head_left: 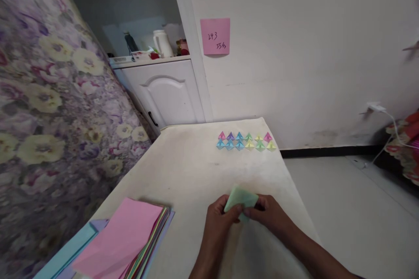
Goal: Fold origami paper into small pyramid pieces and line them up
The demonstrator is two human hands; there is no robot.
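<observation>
Between my two hands is a piece of light green folded paper (242,197), raised over the near part of the table. My left hand (220,212) grips its left edge, thumb on the near face. The right edge is pinched by my right hand (266,208), whose thumb nearly meets the left thumb at the lower middle. Fingers behind the paper are partly hidden. Farther off, two rows of small folded paper pieces (240,144) in pink, purple, blue, green and yellow sit near the table's far right corner.
A stack of coloured paper (127,235), pink on top, lies at the table's near left, with blue sheets (70,248) beside it. The cream tabletop (183,161) meets a wall bearing a pink note (215,37). A floral curtain (65,117) hangs along the left.
</observation>
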